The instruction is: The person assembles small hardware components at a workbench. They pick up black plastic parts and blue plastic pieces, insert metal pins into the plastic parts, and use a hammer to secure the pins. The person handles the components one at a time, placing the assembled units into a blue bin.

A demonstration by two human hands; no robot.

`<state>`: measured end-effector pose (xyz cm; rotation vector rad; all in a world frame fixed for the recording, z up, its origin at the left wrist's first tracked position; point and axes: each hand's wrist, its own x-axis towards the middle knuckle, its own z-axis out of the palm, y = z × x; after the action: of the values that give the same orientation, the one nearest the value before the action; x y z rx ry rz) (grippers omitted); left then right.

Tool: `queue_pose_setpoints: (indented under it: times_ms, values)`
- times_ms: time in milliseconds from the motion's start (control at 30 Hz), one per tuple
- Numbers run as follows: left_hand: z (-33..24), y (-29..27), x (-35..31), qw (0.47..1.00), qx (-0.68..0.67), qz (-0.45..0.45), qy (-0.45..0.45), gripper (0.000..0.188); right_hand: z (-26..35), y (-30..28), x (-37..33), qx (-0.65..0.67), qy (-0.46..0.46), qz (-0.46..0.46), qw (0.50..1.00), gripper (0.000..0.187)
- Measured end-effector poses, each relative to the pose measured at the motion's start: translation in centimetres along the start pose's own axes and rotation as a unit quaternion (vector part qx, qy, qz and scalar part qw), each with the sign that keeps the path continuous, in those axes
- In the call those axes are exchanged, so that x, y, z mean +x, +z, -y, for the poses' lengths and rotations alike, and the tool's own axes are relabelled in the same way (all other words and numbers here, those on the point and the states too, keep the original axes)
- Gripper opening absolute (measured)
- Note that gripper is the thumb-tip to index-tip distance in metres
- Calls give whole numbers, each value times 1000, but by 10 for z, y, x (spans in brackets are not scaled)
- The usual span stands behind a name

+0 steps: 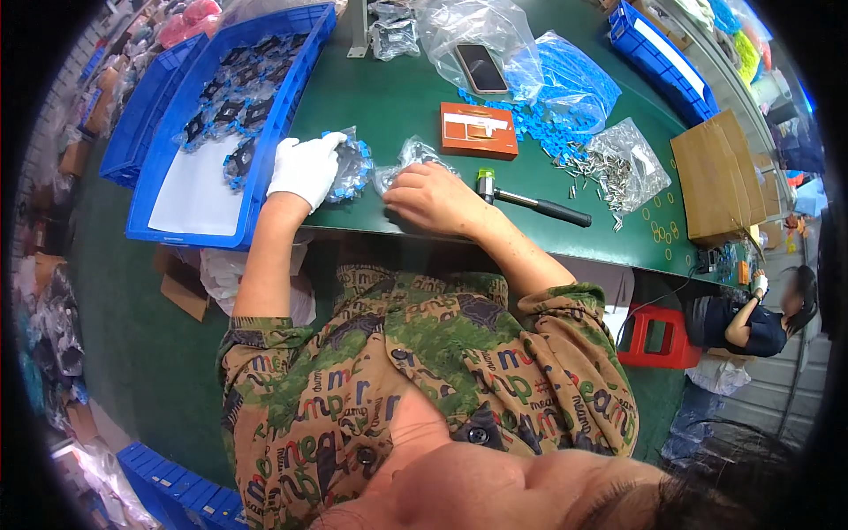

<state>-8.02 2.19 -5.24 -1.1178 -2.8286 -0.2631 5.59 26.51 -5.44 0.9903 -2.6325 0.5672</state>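
Observation:
At the table's near edge, my left hand (pixel 303 172), in a white glove, is closed on the side of a blue-edged part in clear plastic (pixel 352 168). My bare right hand (pixel 433 200) is palm down to its right, fingers bent over a clear plastic bag (pixel 419 152) that shows beyond and left of them. What lies under those fingers is hidden. Just right of this hand rests a hammer (pixel 534 203) with a black grip and a yellow-green head end. Beyond it is an orange-red box (pixel 478 131).
A blue tray (pixel 141 208) at the left holds several black, blue-edged parts. Small blue pieces (pixel 552 128), metal pins (pixel 609 172) and yellow rings (pixel 661 231) are scattered rightward. A phone (pixel 481 68) lies at the back. A cardboard box (pixel 715 177) and another person (pixel 760 322) are at the right.

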Motion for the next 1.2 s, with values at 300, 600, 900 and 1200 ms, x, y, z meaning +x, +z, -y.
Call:
queue_pose_setpoints:
  times_ms: [300,600,900,1200]
  values:
    - [-4,-14,-6,997,57,-43,-3,31,0,0,0,-5,0,-13,1000,19]
    - [-2,-7,-8,999,-5,2,-50,36,1,0,2,13,12,-12,1000,18]
    - [7,-10,-15,986,-128,-63,-85,41,3,-1,3,19,13,-21,1000,16]
    - [15,-28,-51,980,-145,-123,-60,37,3,0,1,25,20,-25,999,20]
